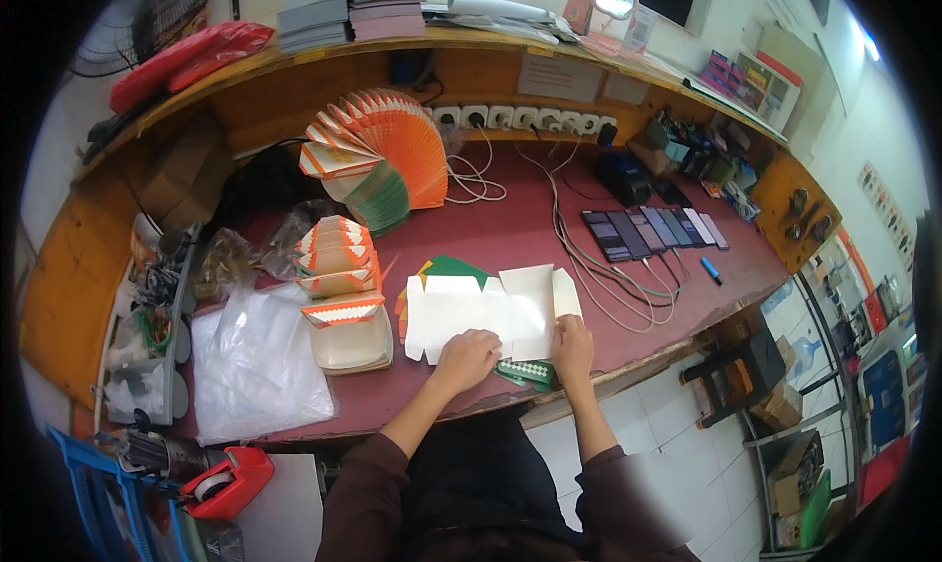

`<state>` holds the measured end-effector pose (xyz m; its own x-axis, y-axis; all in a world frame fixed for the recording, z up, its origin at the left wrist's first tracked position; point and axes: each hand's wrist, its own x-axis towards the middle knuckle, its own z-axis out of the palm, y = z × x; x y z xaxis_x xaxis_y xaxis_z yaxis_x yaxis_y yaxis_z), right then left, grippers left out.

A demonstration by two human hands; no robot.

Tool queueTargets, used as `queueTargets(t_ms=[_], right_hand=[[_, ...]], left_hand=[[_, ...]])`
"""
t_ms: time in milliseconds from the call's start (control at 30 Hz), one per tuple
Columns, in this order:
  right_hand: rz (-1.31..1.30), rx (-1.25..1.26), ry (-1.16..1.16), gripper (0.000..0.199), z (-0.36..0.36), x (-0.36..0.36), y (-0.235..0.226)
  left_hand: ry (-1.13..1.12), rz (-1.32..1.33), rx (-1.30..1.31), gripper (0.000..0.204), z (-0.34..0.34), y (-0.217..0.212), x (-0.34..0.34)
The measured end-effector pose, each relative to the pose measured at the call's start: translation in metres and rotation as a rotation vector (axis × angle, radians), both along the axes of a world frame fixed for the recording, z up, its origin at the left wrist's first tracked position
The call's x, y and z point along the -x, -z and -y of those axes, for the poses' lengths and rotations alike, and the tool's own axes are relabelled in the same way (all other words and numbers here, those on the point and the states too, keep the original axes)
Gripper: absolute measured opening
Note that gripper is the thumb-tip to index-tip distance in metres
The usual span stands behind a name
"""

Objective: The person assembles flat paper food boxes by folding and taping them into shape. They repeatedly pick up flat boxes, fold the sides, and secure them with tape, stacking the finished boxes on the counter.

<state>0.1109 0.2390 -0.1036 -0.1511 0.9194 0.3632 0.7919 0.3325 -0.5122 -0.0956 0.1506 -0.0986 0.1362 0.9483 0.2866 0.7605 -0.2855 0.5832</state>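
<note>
A partly folded carton blank [459, 312], white on its upper face, lies on the dark red desk in front of me. Its right-hand panels stand up at an angle. My left hand [469, 356] bears down on its near edge, fingers bent and close together. At the right end, my right hand [572, 348] pinches a raised side flap. Beneath the blank, green and orange printed card [459, 267] peeks out at the far side, and a green patterned piece [527, 371] shows at the near edge.
Folded orange-and-white cartons [339, 267] stand left of the blank, beside clear plastic bags [255, 366]. Behind them, a fan of orange and green cartons [392, 160] spreads out. Several phones [653, 230] and white cables [599, 258] lie to the right. A red tape dispenser [228, 483] sits lower left.
</note>
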Motion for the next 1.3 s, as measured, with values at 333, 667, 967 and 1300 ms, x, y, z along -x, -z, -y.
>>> queueTargets(t_ms=[333,667,967,1300], right_hand=[[-0.232,-0.426,-0.414,0.048,0.080,0.044,-0.102],[-0.601,-0.553,-0.481,0.015,0.118,0.032,-0.160],[-0.623,-0.634,-0.517,0.015,0.145,0.034,-0.182],[-0.142,-0.643,-0.469,0.027,0.158,0.037,-0.192]], left_hand=[[-0.078,0.818,-0.149,0.029,0.016,-0.083,-0.053],[-0.368,0.364,-0.888,0.009,0.068,-0.144,-0.039],[0.035,0.587,-0.693,0.018,0.103,-0.167,-0.047],[-0.051,0.898,-0.537,0.018,0.100,-0.158,-0.044]])
